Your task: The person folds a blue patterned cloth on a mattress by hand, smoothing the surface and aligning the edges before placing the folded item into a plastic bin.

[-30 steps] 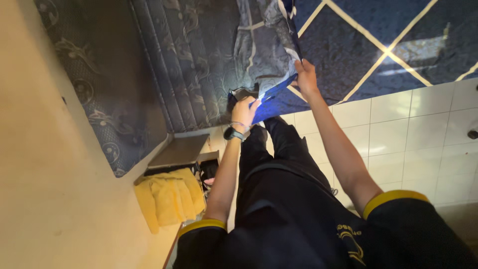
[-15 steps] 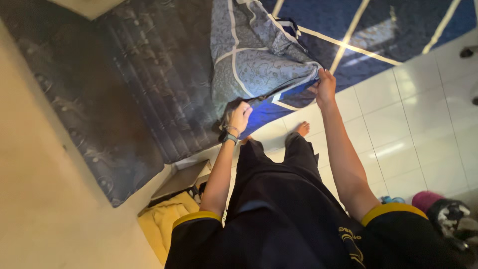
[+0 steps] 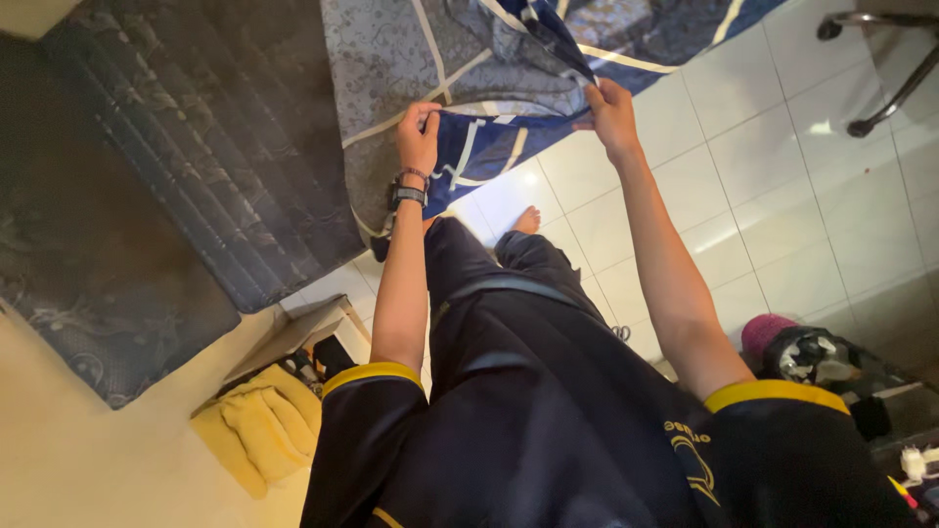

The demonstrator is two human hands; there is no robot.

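I stand beside a bare dark patterned mattress [image 3: 205,147] and look down my body. Both hands hold up the edge of a blue bedsheet with pale diagonal lines [image 3: 499,147]. My left hand [image 3: 419,132], with a watch on its wrist, pinches the sheet's edge near the mattress side. My right hand [image 3: 611,108] grips the same edge further right, above the white tiled floor [image 3: 773,205]. The cloth is stretched between the two hands, its grey underside [image 3: 391,59] draped over the mattress behind.
A yellow towel [image 3: 259,430] lies on a low stand at the lower left, next to the mattress. A pink and dark bundle [image 3: 802,352] sits on the floor at the right. A metal chair leg [image 3: 900,83] shows at the top right. My bare foot [image 3: 528,220] rests on the tiles.
The hands have moved apart and lifted the sheet's edge, stretching it between them. The view has swung right, so more floor and the chair leg now show.
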